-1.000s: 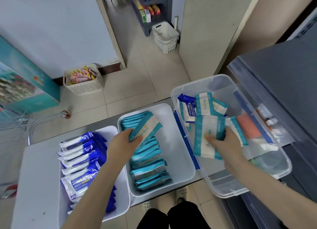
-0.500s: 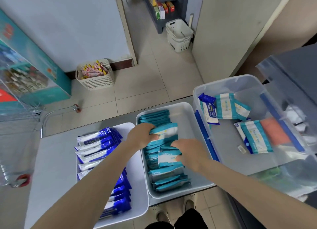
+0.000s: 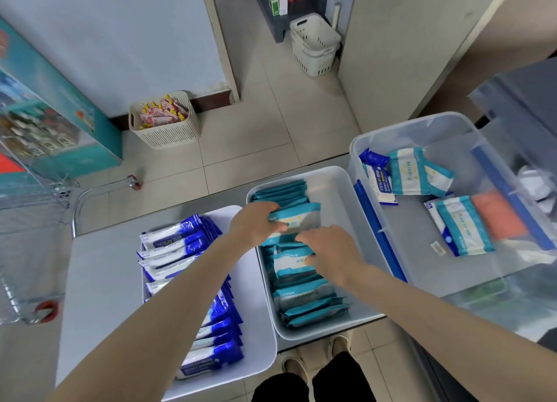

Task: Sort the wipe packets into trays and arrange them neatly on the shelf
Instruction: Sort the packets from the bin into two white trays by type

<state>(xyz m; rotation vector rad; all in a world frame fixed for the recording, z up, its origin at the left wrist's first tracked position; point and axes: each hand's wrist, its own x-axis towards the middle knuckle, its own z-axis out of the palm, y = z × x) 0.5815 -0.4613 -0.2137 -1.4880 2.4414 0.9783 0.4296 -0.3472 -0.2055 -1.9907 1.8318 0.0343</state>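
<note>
Two white trays stand side by side on a grey table. The middle tray (image 3: 340,187) holds a row of teal wipe packets (image 3: 310,305) standing on edge. My left hand (image 3: 256,224) grips a teal packet (image 3: 297,216) at the far part of that row. My right hand (image 3: 328,251) rests on the packets just in front, its fingers on a teal packet (image 3: 291,263). The left tray (image 3: 259,356) holds a row of blue wipe packets (image 3: 177,245). A clear bin (image 3: 401,130) at right holds a few loose teal packets (image 3: 416,175) and a blue packet (image 3: 378,184).
On the floor beyond the table stand a cream basket (image 3: 168,130) of snack packs and stacked cream baskets (image 3: 315,44). A wire trolley (image 3: 33,208) is at left. A dark cabinet (image 3: 530,100) rises at right. My feet are under the table edge.
My right hand carried a teal packet from the clear bin to the middle tray. Both hands now work on the teal row, and the view has shifted left.
</note>
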